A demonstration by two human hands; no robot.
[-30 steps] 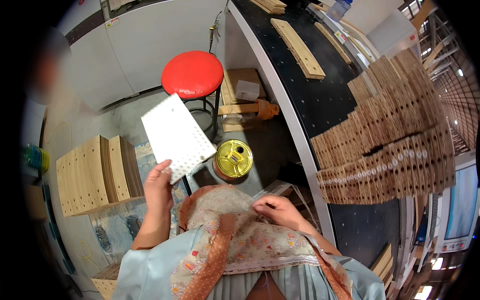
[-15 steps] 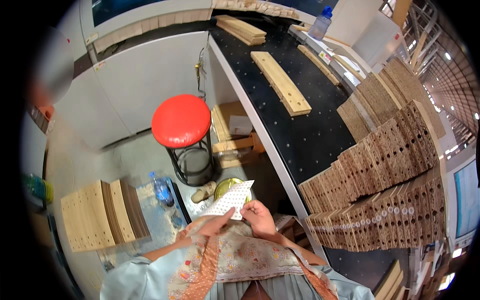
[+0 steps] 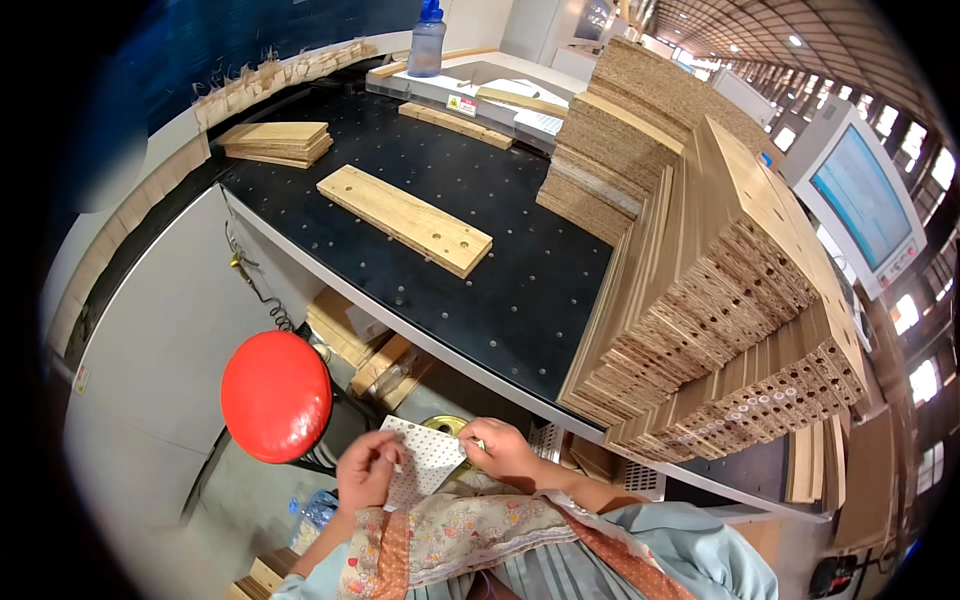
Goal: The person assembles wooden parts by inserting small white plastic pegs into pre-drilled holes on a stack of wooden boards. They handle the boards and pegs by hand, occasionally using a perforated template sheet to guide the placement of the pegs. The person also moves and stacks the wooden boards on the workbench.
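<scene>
A white sheet covered in rows of small dots [image 3: 428,460] is stretched between my hands, low in front of my apron. My left hand [image 3: 366,470] is closed at its left edge, fingers curled over the sheet. With thumb and fingers pinched, my right hand [image 3: 502,452] grips the upper right corner. Beyond my hands stands a black work table [image 3: 480,320]. On its right side are stacked particle boards [image 3: 700,290] with drilled edges; a lower row [image 3: 760,405] carries white round dots along its edge.
One drilled wooden board [image 3: 405,220] lies mid-table, with a stack of short boards [image 3: 277,142] behind it at left. A blue-capped bottle [image 3: 427,45] stands at the back. The red stool [image 3: 276,396] is on the floor at left. A monitor [image 3: 862,190] stands at far right.
My view has turned right toward the table and board stacks, so the stool appears lower and farther left. My hands have moved apart, and the dotted sheet is now spread between them.
</scene>
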